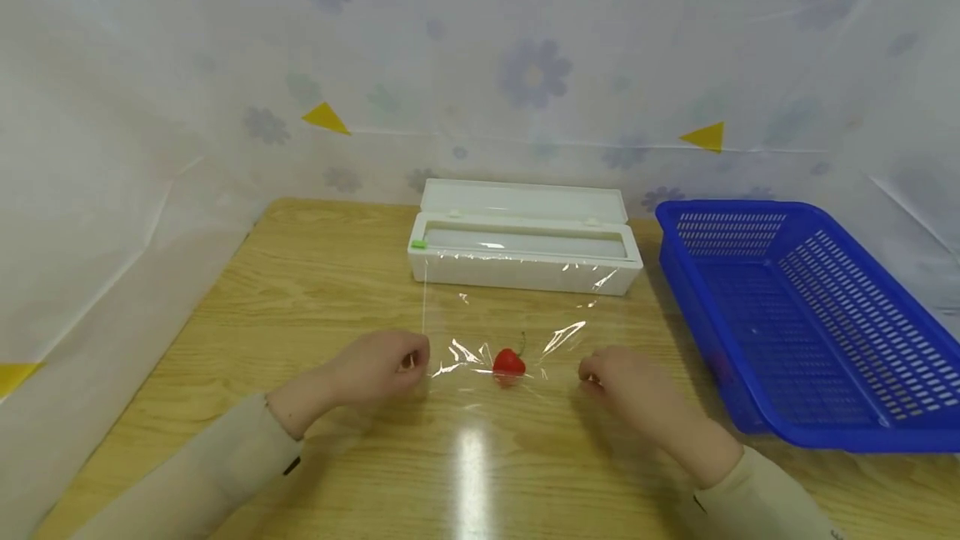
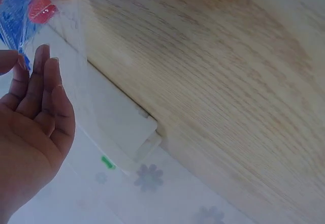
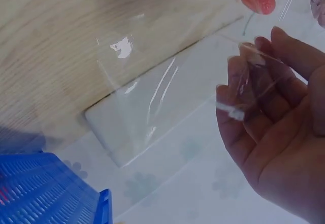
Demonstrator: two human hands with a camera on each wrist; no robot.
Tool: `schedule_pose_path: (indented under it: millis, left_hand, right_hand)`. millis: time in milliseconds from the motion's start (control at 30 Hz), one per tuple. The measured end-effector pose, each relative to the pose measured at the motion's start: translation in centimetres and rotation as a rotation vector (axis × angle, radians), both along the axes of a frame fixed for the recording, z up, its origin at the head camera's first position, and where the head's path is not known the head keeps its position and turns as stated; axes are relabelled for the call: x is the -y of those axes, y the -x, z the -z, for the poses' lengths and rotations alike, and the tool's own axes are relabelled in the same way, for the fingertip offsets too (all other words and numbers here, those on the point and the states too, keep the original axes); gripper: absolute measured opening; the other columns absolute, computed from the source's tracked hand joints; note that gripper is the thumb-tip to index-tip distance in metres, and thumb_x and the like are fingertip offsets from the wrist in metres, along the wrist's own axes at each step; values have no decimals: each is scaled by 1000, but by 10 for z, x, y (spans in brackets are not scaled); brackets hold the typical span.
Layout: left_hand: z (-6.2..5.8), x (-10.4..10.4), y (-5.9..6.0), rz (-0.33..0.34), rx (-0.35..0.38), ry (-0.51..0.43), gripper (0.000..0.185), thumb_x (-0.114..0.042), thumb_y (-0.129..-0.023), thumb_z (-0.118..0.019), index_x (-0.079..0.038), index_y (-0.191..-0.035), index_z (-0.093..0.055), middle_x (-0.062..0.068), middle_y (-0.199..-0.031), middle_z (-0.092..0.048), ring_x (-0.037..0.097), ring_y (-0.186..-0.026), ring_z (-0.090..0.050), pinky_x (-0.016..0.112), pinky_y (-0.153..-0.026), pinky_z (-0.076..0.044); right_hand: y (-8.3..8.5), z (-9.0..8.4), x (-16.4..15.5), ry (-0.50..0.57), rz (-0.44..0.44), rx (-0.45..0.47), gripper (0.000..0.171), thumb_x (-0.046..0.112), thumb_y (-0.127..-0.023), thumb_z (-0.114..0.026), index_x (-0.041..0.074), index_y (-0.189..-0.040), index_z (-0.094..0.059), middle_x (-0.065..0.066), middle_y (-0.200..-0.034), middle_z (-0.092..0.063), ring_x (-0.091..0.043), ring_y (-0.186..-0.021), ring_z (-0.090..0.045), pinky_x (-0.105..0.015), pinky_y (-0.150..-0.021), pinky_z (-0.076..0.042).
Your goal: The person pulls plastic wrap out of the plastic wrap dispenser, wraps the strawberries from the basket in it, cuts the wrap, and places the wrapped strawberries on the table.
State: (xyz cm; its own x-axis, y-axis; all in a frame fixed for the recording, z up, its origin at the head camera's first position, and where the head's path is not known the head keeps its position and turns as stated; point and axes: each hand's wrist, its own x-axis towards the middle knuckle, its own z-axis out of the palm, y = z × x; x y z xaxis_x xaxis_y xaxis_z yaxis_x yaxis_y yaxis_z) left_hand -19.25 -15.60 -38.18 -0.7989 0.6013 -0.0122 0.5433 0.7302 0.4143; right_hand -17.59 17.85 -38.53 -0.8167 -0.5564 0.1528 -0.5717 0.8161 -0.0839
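Both hands, left hand (image 1: 378, 367) and right hand (image 1: 626, 377), pinch near corners of thin clear clingy plastic film sheet (image 1: 510, 315) over small red strawberry (image 1: 508, 361); film likely light, limp, tear-prone, best held at edges

- Cling film (image 1: 510, 319): a clear, glossy sheet, drawn out from the white dispenser box (image 1: 525, 247) toward the near edge of the table. It is stretched roughly flat, with creases and glare streaks near both front corners. The front edge is held at the two corners.
- Strawberry (image 1: 508, 362): small, red, with a thin green stem pointing up and away. It is seen at the middle of the film's front part; above or under the film cannot be told.
- Dispenser box: long, white, lid open, set crosswise at the table's back.
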Motion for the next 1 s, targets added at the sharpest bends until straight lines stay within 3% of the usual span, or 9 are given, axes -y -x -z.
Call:
schedule_pose_path:
  millis: [200,333,533,700,1000]
  left_hand:
    - [-1,0,5,-61,39,-7,11,-13,-89,-53,-17,-79,-51,-8,-71,-52,5,-64,-44,21,-60,-40]
    - [3,4,9,-94,53,-41,10,-13,-90,-52,-16,-81,-50,-6,-69,-49,5,-60,-42,19,-53,-37]
    - [8,2,16,-134,77,-63,10,-15,-90,-52,-16,-81,-50,-6,-67,-48,6,-58,-41,20,-51,-35]
    - [11,-2,23,-196,48,-69,9,-14,-89,-55,-15,-81,-53,-5,-70,-53,7,-61,-45,22,-54,-38]
    - [20,-5,36,-218,-3,16,6,-14,-87,-57,-15,-82,-57,-5,-71,-55,8,-62,-46,24,-55,-38]
  right_hand:
    - [5,-6,-9,6,-22,128,8,12,-78,-70,16,-74,-64,8,-70,-60,-4,-64,-54,-23,-57,-44]
    - [9,-2,-21,35,-44,158,14,7,-78,-68,18,-71,-62,12,-68,-56,-1,-63,-48,-22,-57,-42]
    - [17,6,-28,119,25,234,13,12,-85,-64,18,-74,-60,12,-67,-52,-2,-63,-44,-22,-57,-39]
    - [27,11,-26,177,66,273,12,10,-85,-61,16,-75,-60,10,-66,-47,-5,-62,-41,-22,-57,-35]
    - [41,18,-23,150,151,306,7,13,-86,-60,15,-80,-63,7,-67,-52,-9,-62,-44,-26,-57,-36]
